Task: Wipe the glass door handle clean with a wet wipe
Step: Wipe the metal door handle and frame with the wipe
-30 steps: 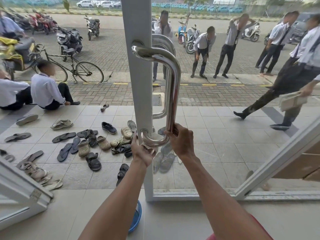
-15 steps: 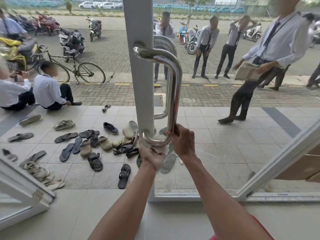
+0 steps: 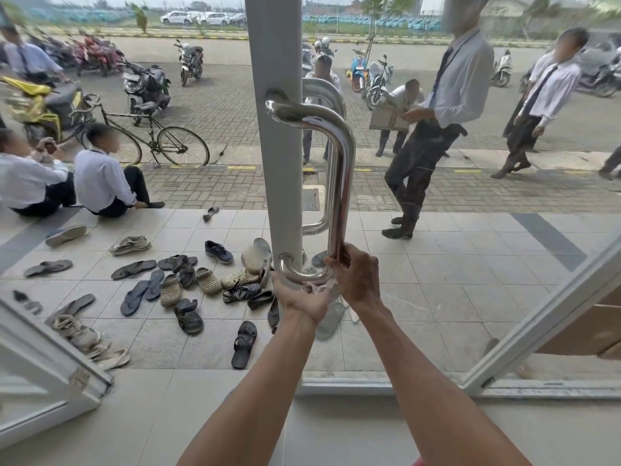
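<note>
Both hands at handle (image 3: 341, 183) bottom: your left hand (image 3: 304, 297) presses wet wipe (image 3: 319, 286) under bend, right hand (image 3: 358, 275) grips bar; uncleaned vertical length runs straight above.

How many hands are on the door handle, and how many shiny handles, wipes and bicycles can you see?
Bare hands on the handle: 2, left hand and right hand
Shiny curved steel door handles: 2, near handle and far handle behind the glass
Crumpled white wet wipe: 1
Black bicycle: 1
Total: 6
</note>
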A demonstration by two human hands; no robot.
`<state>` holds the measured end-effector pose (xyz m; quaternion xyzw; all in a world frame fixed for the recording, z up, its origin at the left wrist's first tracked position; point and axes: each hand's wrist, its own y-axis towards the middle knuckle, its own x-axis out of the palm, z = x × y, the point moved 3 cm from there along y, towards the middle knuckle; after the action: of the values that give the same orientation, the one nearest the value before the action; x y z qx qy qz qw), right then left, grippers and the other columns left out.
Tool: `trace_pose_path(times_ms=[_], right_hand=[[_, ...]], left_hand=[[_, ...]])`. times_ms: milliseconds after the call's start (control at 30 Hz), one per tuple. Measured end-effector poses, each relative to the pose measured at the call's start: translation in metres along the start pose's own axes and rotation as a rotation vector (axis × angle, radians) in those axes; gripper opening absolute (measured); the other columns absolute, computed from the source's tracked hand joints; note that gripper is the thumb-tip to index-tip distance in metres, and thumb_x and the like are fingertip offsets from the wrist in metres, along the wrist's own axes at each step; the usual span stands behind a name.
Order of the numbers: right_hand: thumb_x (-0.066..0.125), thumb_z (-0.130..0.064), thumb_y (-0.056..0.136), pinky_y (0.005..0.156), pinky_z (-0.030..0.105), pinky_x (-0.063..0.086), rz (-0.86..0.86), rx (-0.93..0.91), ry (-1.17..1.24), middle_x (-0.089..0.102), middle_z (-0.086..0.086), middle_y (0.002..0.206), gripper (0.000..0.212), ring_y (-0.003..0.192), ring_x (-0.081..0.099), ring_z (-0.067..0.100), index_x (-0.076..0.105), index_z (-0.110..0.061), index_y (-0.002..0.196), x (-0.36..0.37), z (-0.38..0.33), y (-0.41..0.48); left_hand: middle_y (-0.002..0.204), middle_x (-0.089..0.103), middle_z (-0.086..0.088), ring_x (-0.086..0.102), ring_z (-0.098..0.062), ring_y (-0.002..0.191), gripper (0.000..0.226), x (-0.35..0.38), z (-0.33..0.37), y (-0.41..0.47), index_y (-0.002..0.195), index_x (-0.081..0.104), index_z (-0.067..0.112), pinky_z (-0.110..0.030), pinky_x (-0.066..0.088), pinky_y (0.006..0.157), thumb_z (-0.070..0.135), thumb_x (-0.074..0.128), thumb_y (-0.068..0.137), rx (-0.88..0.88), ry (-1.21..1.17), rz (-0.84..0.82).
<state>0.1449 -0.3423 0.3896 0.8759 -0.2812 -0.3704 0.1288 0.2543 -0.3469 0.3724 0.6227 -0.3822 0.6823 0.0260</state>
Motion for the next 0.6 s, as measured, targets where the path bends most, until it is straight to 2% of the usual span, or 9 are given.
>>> trace_pose_path(times_ms=[133,233,300,333,367,400,467,533,600], right_hand=[[0.077,-0.03,0.083,0.081,0.037,0.059,0.009,-0.004,0.017,0.077,-0.005,0.093,0.024,0.088,0.073,0.011,0.074,-0.02,0.104,-0.003,0.0,-0.002],[0.077,-0.029,0.083,0.082,0.036,0.059,-0.01,0.013,0.03,0.077,-0.004,0.095,0.025,0.089,0.072,0.011,0.074,-0.02,0.106,-0.003,0.002,-0.001],[0.077,-0.03,0.084,0.082,0.035,0.059,-0.017,0.011,0.035,0.077,-0.007,0.094,0.024,0.089,0.072,0.008,0.073,-0.021,0.106,-0.001,0.003,0.0],[0.076,-0.033,0.084,0.082,0.034,0.059,-0.018,0.014,0.032,0.077,-0.009,0.094,0.024,0.089,0.072,0.006,0.072,-0.022,0.105,0.0,0.003,0.0],[0.075,-0.035,0.084,0.082,0.034,0.059,-0.017,0.018,0.029,0.077,-0.01,0.093,0.024,0.089,0.072,0.005,0.072,-0.023,0.105,0.001,0.003,-0.001],[0.074,-0.037,0.084,0.081,0.033,0.059,-0.017,0.025,0.026,0.077,-0.01,0.093,0.025,0.088,0.071,0.004,0.071,-0.024,0.105,0.002,0.004,-0.001],[0.068,-0.047,0.083,0.081,0.035,0.058,-0.021,0.039,0.024,0.076,-0.011,0.092,0.03,0.087,0.071,0.003,0.07,-0.026,0.105,0.005,0.008,-0.002],[0.058,-0.059,0.08,0.082,0.039,0.057,-0.019,0.043,0.022,0.075,-0.014,0.089,0.038,0.085,0.071,0.003,0.068,-0.031,0.103,0.007,0.011,-0.001],[0.057,-0.06,0.08,0.08,0.04,0.057,-0.023,0.035,0.023,0.076,-0.014,0.087,0.038,0.08,0.071,0.004,0.068,-0.031,0.101,0.007,0.011,-0.001]], left_hand=[[0.152,0.035,-0.022,0.04,-0.041,0.137,0.106,-0.008,0.016,0.012,0.15,0.029,0.001,-0.057,0.036,0.11,0.075,0.053,0.079,0.085,0.063,0.033],[0.147,0.045,-0.016,0.048,-0.033,0.131,0.096,-0.014,0.039,0.023,0.147,0.039,0.006,-0.049,0.038,0.11,0.074,0.052,0.08,0.3,0.296,0.016],[0.146,0.049,-0.019,0.054,-0.024,0.125,0.092,-0.014,0.043,0.02,0.141,0.043,-0.004,-0.036,0.041,0.101,0.072,0.04,0.09,0.501,0.686,-0.009],[0.151,0.042,-0.019,0.048,-0.023,0.133,0.097,-0.016,0.04,0.018,0.14,0.035,-0.013,-0.033,0.037,0.104,0.072,0.031,0.093,0.582,0.976,-0.009],[0.161,0.025,-0.016,0.028,-0.021,0.147,0.098,-0.022,0.035,0.018,0.15,0.028,-0.005,-0.032,0.027,0.114,0.075,0.023,0.092,0.658,1.296,-0.018],[0.166,-0.001,-0.009,0.001,-0.015,0.153,0.098,-0.033,0.03,0.02,0.156,0.004,0.004,-0.035,0.012,0.123,0.076,0.017,0.092,0.741,1.605,-0.028],[0.159,-0.031,0.0,-0.027,-0.008,0.147,0.088,-0.06,0.021,0.024,0.154,-0.02,0.012,-0.034,-0.009,0.123,0.069,0.014,0.096,0.902,2.039,-0.068],[0.16,-0.029,-0.007,-0.025,-0.016,0.149,0.083,-0.078,0.016,0.021,0.153,-0.019,0.006,-0.035,-0.011,0.122,0.058,0.019,0.1,1.06,2.328,-0.085],[0.163,-0.022,-0.011,-0.019,-0.021,0.151,0.082,-0.085,0.02,0.018,0.154,-0.013,0.003,-0.036,-0.007,0.124,0.044,0.033,0.101,1.153,2.461,-0.166]])
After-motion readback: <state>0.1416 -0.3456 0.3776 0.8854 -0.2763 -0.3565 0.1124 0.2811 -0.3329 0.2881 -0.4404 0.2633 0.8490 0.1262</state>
